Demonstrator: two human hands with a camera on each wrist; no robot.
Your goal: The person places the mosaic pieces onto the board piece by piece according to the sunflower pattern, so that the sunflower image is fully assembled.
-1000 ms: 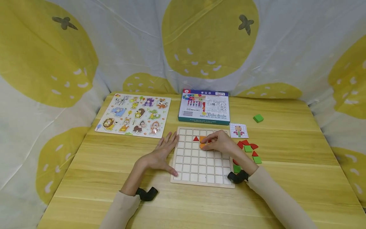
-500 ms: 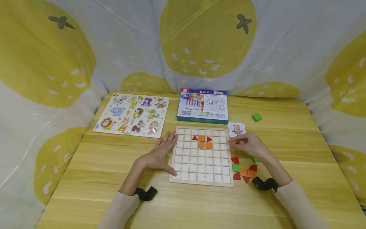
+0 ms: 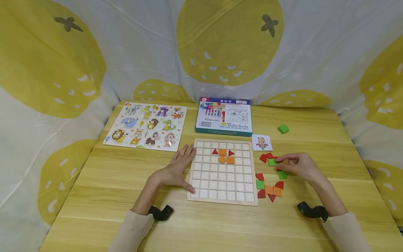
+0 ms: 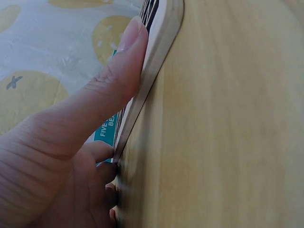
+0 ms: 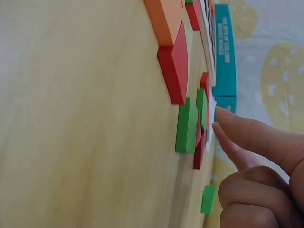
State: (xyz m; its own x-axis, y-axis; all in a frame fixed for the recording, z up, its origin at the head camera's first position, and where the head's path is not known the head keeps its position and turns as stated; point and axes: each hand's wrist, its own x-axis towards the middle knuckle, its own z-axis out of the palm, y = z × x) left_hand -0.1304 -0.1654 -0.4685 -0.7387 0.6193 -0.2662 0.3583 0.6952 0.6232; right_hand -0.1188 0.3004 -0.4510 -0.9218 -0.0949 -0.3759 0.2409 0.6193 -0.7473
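Observation:
My left hand [image 3: 176,171] lies spread along the left side of a wooden grid board [image 3: 214,201], its thumb on the rim in the left wrist view. In the board's upper cells sit a red triangle [image 3: 215,152], an orange square [image 3: 222,152], another red triangle [image 3: 231,153], an orange round piece [image 3: 222,160] and a second orange square [image 3: 231,160]. My right hand [image 3: 300,167] hovers over loose pieces right of the board, nearest a green square [image 3: 272,162]. In the right wrist view its thumb and index finger reach forward with a gap between them; the other fingers are curled.
Near the board's lower right lie red quarter-rounds [image 3: 259,176], a green square [image 3: 260,184] and orange squares [image 3: 277,191]. A pattern card [image 3: 262,142], a flat box [image 3: 224,117] and an animal puzzle [image 3: 145,126] stand farther back. One green piece [image 3: 283,129] lies alone, back right.
My right hand has left the orange pieces on the board and moved right to the loose pieces. The left hand has stayed at the board's left side.

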